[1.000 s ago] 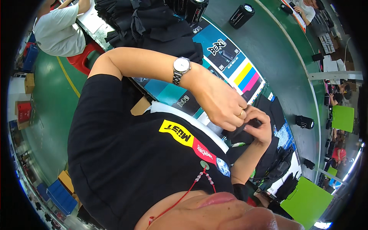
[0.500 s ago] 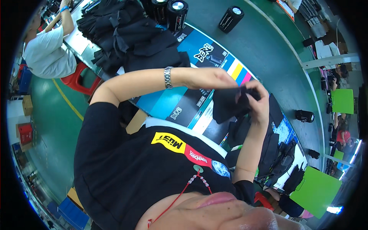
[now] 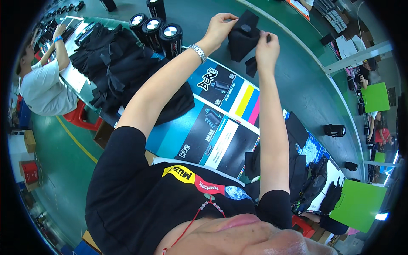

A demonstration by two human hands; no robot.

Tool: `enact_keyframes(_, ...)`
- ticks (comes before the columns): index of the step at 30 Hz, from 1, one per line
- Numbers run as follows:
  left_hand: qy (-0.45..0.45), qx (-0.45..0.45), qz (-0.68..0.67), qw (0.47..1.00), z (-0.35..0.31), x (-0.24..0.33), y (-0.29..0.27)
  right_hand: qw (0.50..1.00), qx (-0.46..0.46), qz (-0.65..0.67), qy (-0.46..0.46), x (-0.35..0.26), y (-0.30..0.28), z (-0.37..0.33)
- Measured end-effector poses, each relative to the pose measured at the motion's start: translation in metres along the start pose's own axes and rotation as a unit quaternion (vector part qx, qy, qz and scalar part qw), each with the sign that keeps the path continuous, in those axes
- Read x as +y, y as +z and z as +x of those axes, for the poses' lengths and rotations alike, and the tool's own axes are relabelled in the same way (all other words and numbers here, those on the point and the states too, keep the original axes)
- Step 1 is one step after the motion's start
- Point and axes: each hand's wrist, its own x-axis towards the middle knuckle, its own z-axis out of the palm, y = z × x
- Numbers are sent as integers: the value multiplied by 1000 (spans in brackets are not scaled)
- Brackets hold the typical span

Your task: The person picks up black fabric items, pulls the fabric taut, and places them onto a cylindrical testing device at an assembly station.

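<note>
A black cloth piece (image 3: 244, 38) with a dark round patch is held up beyond the far edge of the printed table sheet (image 3: 170, 142). My left hand (image 3: 220, 30), below a metal-link wristwatch, pinches its upper left edge. At the right edge, my right hand (image 3: 267, 50) has its fingers closed on the same cloth. Under that hand hangs a smaller black flap (image 3: 251, 66); whether it belongs to the same piece I cannot tell. Both arms are stretched far forward over the table.
A heap of black cloth pieces (image 3: 119, 68) lies on the table's left, with several black cylinders with silver tops (image 3: 171, 37) behind it. More black cloth and straps (image 3: 314, 178) lie at right. A co-worker (image 3: 44, 91) sits at far left near a red stool (image 3: 77, 114).
Both hands have moved forward, away from my chest, carrying the black cloth. It was bunched near the right hand and is now spread between the hands, its round patch showing.
</note>
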Motion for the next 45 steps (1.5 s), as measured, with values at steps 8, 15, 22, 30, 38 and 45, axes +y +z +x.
enact_keyframes(8,-9,98,157,983,47,-47,23,991,45,-57,114,43,39,26)
enact_keyframes(15,-261,-50,-223,938,30,-37,24,981,-40,44,185,73,20,45)
enact_keyframes(22,-344,-39,40,937,16,-27,47,945,-166,-4,282,117,2,40)
enact_keyframes(30,-330,-123,-115,929,43,-23,78,938,-159,-115,287,120,-9,44)
enact_keyframes(38,-322,-78,-58,942,34,-84,90,926,-182,-24,329,102,-35,37)
enact_keyframes(45,-16,-56,348,936,50,-178,35,926,-232,-172,241,115,-5,36)
